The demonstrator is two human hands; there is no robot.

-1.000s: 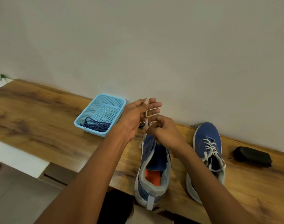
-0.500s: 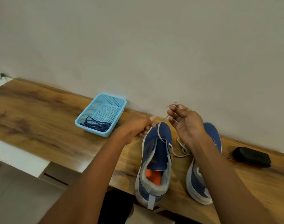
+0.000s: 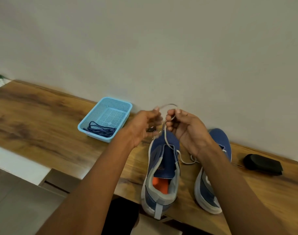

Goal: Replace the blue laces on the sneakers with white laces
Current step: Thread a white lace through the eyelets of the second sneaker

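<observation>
White lace [image 3: 165, 135], pinched by both the left hand [image 3: 144, 123] and right hand [image 3: 183, 126] mid-frame, could slip loose if tugged unevenly.

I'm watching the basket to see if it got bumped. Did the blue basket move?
No. The blue basket sits at the same spot against the wall on the wooden table, dark laces inside.

a home: wooden table [image 3: 43, 119] against a plain wall [image 3: 144, 48], tiled floor [image 3: 17, 209].
</observation>
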